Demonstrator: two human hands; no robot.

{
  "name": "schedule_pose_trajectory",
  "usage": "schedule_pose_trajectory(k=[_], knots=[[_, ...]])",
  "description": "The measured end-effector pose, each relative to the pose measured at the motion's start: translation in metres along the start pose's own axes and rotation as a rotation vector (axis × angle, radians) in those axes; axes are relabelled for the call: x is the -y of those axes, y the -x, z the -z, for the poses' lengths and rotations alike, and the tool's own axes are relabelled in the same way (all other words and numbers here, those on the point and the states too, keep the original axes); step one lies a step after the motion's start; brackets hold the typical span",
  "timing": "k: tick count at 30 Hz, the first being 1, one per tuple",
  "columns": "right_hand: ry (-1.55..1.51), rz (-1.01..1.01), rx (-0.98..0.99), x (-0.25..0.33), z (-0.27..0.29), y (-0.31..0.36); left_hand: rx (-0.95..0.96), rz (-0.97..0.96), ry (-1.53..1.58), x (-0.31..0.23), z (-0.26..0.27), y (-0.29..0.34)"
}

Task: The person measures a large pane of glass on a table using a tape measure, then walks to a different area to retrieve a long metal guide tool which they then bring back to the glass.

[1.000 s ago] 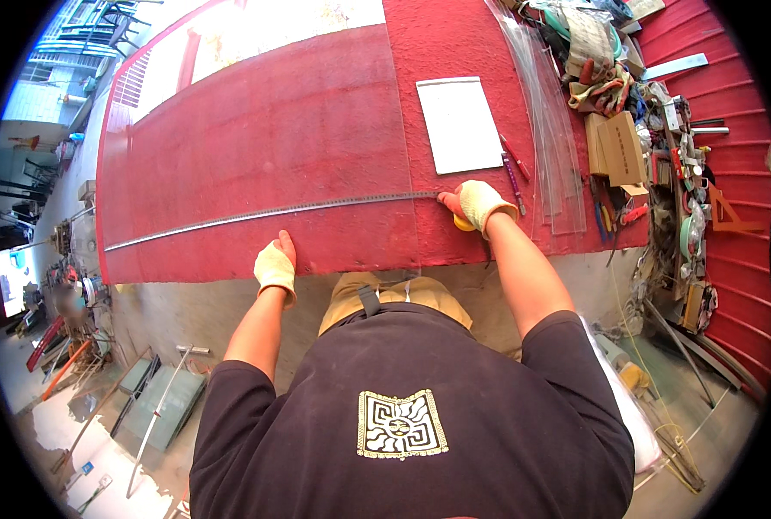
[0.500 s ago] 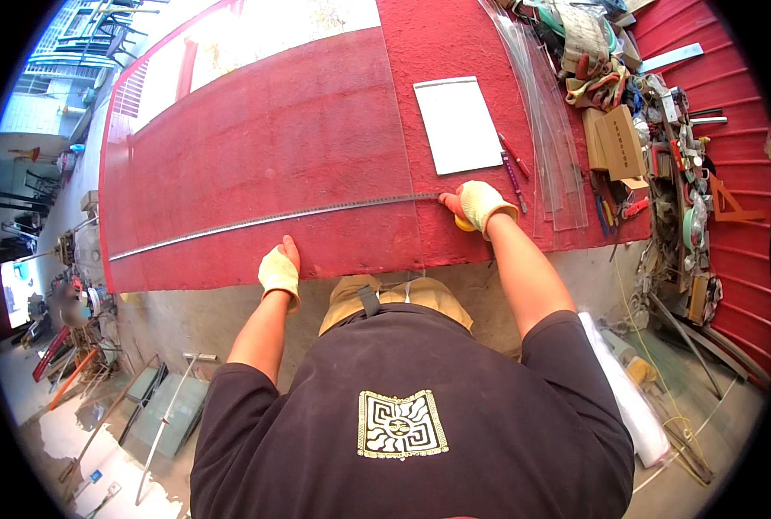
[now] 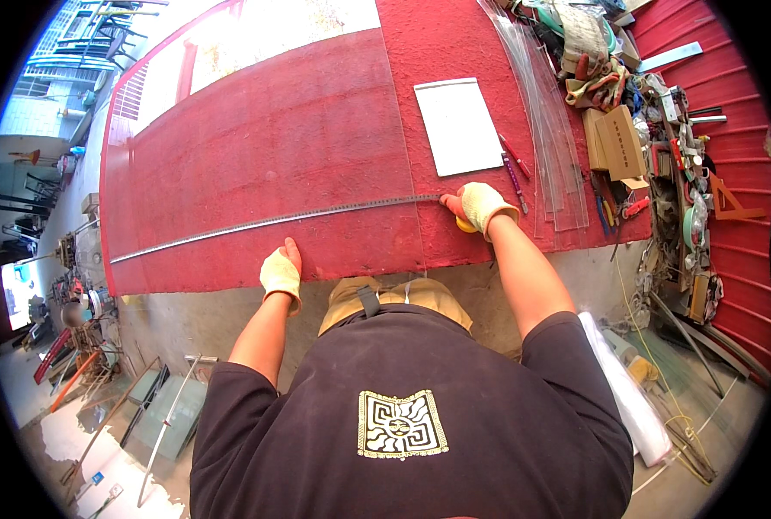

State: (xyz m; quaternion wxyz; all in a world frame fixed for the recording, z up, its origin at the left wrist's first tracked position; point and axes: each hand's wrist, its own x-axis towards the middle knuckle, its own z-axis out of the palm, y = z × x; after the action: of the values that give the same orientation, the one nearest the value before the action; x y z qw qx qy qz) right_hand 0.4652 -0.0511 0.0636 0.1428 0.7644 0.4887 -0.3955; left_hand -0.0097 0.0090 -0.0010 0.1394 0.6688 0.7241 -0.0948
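A large clear glass sheet (image 3: 264, 156) lies flat on the red-covered table (image 3: 467, 238). Across its near part a tape measure blade (image 3: 273, 221) stretches from the left edge, past the sheet's right edge, to my right hand (image 3: 482, 209). That hand wears a cream glove with orange fingers and is closed on the tape measure; the case is mostly hidden, with a bit of yellow showing below the fingers. My left hand (image 3: 281, 272), gloved alike, rests at the table's front edge below the blade, fingers stretched out and holding nothing I can see.
A white writing pad (image 3: 460, 126) and pens (image 3: 514, 177) lie right of the sheet, beside narrow clear strips (image 3: 554, 147). Tools and cardboard boxes (image 3: 619, 143) crowd the right end by a red corrugated wall (image 3: 705, 104). Glass panes (image 3: 178, 415) lean at lower left.
Almost nothing differs. My left hand has shifted very slightly; my right hand and the stretched blade hold their place.
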Motion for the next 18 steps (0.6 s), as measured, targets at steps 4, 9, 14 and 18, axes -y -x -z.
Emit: schedule_pose_trajectory(k=[4, 9, 14, 18], knots=[[0.003, -0.012, -0.001, -0.002, -0.003, -0.003, -0.005, -0.011, -0.009, -0.002, 0.000, 0.000], [0.015, -0.003, 0.004, -0.001, -0.003, -0.003, -0.008, -0.010, -0.004, 0.001, -0.001, 0.000], [0.040, 0.029, -0.011, -0.005, -0.008, -0.009, 0.000, -0.016, 0.004, -0.001, 0.001, 0.001], [0.020, 0.027, -0.019, -0.008, -0.012, -0.013, 0.003, -0.024, 0.018, -0.001, 0.003, 0.001]])
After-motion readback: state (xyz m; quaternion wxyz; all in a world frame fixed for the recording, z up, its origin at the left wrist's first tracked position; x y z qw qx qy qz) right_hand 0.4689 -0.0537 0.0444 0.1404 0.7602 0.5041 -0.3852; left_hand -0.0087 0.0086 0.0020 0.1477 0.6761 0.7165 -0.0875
